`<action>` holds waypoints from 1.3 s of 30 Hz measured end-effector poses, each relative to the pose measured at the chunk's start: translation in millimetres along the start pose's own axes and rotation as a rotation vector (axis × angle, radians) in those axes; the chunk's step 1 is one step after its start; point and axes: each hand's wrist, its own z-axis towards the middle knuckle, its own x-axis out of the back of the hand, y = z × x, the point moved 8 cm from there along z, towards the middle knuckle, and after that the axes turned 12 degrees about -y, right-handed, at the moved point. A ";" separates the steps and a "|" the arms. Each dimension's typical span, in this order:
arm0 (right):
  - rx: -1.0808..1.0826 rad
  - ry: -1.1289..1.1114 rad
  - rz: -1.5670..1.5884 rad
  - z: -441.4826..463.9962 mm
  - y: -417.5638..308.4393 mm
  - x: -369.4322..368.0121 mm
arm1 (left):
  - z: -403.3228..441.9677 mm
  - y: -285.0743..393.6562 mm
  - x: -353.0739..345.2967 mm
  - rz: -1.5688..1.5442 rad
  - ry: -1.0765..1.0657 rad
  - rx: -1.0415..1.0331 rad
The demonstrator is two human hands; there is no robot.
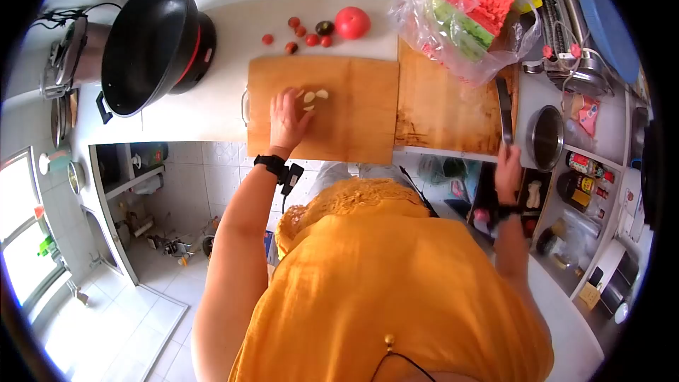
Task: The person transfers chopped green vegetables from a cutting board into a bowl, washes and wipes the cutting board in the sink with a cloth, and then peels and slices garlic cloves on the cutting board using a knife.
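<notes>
The left hand (285, 120) is at the pale pieces (309, 97), its fingers open and loosely curled; whether they touch any is unclear. The right hand's (508, 159) fingers are closed round the knife (505, 110), off at 3 o'clock from the cutting board (353, 127). Pieces this small seem to call for a light pinch, clear of any blade. They look like garlic, smooth and cream-coloured, lying loose near 11 o'clock from the board's centre. Red tomatoes (352, 22) sit on the table (237, 35) at 12 o'clock.

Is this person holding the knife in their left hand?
No, the right hand grips the knife, while the left hand is at the cutting board, beside small pale pieces.
</notes>
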 end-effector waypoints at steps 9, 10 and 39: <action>0.217 -0.391 0.042 -118.3 -95.7 -40.2 | 32.7 9.0 -23.7 0.075 0.046 -0.081; 0.101 -0.441 0.279 -110.6 -113.1 -49.3 | 32.0 12.5 -21.3 0.061 0.057 -0.081; 0.471 -0.668 0.053 -39.3 -328.9 -199.9 | -8.8 6.3 -1.3 -0.061 0.148 -0.001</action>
